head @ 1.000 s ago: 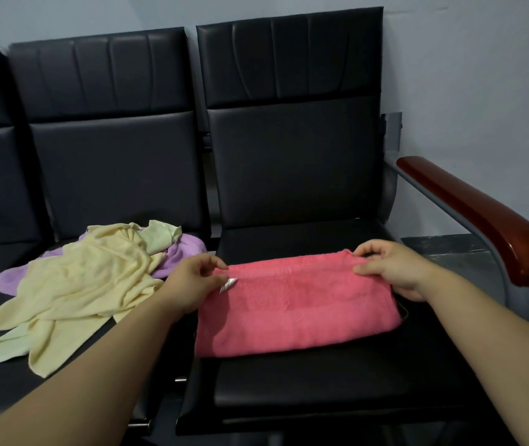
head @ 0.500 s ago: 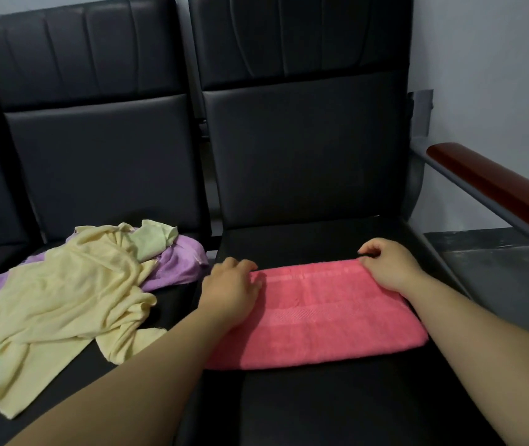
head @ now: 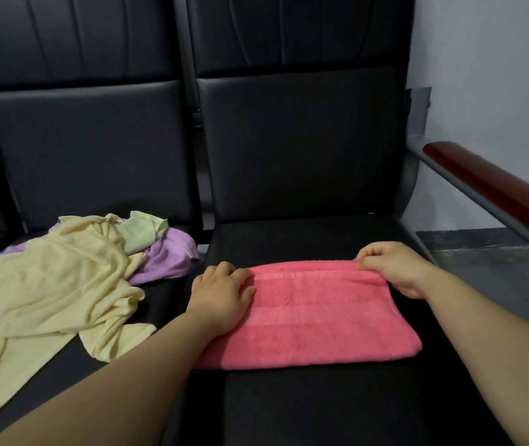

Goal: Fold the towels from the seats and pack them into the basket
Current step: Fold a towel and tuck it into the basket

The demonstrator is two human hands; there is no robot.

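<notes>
Two hands work on one pink towel (head: 321, 320), which lies folded into a long rectangle on the cushion of the right-hand black seat (head: 321, 400). The towel's long sides run left to right. Its far edge stops short of the backrest (head: 301, 146), and bare cushion shows on its near side. A woven band crosses its upper face lengthwise.

The left hand (head: 221, 294) lies palm down on the left end of the pink towel. Its fingers are extended and slightly spread, pressing the fabric flat and gripping nothing. The right hand (head: 395, 268) is at the far right corner of the towel. Its fingers are curled, and thumb and fingertips pinch the far edge, which is raised into a low ridge there. Both bare forearms enter from the near side.

Three unfolded towels lie in a heap on the left-hand seat (head: 63, 375):
- The yellow towel (head: 47, 284) is on top and spreads toward the near left.
- The purple towel (head: 169, 255) lies beneath it and shows at the far right of the heap, close to the gap between the seats.
- The pale green towel (head: 137, 233) lies crumpled at the far side, resting on the purple towel and touching the yellow one.

The heap lies apart from the pink towel.

A reddish-brown armrest (head: 498, 191) on a grey metal bar stands to the right of the right-hand seat. A grey wall (head: 482, 59) rises behind it.
</notes>
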